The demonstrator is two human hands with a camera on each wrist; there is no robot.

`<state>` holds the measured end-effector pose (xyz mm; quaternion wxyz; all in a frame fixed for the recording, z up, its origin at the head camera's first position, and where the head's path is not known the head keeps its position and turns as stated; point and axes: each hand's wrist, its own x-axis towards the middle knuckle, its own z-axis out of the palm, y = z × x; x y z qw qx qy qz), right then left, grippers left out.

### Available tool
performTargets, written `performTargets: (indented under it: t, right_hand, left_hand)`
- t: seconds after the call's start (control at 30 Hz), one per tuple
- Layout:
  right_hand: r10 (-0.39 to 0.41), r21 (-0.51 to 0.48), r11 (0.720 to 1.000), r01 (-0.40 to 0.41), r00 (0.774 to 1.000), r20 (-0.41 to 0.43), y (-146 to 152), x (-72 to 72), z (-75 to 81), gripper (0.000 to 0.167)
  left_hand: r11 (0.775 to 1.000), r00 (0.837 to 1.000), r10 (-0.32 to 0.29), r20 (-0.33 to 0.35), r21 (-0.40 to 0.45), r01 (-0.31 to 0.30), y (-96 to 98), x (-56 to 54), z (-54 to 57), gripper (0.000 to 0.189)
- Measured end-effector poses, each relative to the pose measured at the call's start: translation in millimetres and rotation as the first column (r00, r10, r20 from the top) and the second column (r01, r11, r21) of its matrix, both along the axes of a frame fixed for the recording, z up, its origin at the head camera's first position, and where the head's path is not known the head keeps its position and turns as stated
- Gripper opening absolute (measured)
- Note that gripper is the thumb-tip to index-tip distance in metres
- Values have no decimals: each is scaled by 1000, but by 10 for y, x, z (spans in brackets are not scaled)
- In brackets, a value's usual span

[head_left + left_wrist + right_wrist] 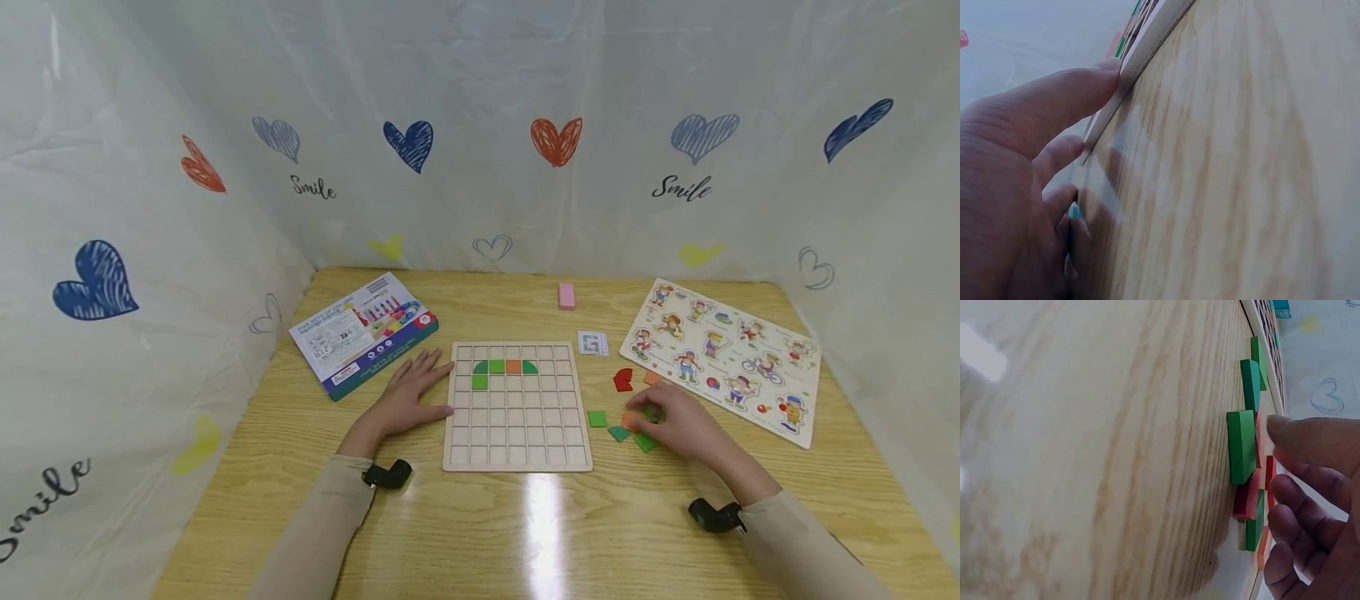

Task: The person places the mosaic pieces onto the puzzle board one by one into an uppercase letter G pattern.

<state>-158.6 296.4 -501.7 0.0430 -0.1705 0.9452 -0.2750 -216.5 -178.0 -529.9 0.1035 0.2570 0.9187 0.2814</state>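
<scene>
Currently, the governing relation is at the right hand [678,421]: a loose orange tile [628,421] lies on the surface [465,525] right at the fingertips, on the side facing the grid board [517,417]. The tile appears roughly square, so I find no clear long axis for alignment. The right hand is the nearer one; the left hand [405,396] is across the board.

Right fingers: bent, thumb and index finger close together. Their contact points are partly concealed, so I cannot tell whether they grip a piece. Left fingers: extended and spread, gripping nothing; the thumb tip touches the board's left edge.

Shapes and materials: the grid board looks like pale wood, divided by thin ribs into square cells. Five pieces occupy its upper cells, three square and two with a rounded corner. Near the right hand I note a green square tile [597,418], a teal rounded tile [618,433] and a red curved tile [623,380]. Side-on, the pieces look thick and crisp-edged. The surface shows wood grain and glossy reflections. I judge finger clearance among these tiles to be tight.
</scene>
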Motion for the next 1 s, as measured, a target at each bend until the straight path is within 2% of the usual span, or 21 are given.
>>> performTargets:
  t: [0.13,0.57,0.7,1.0]
  right_hand:
    - [1,22,1000,-1,1000,12,2,23,1,17]
    - [-84,-5,996,85,996,40,-92,-17,-26,11]
    - [-80,-4,997,81,995,57,-96,-23,-23,17]
    - [-66,-15,998,67,996,54,-124,-23,-42,15]
  left_hand:
    - [1000,1000,2,-5,-1,-2,-4,0,10,84]
    - [1000,1000,2,4,9,-2,6,14,35,82]
    - [1000,1000,4,8,6,-4,6,16,40,82]
    - [1000,1000,8,16,-14,-8,-12,6,7,85]
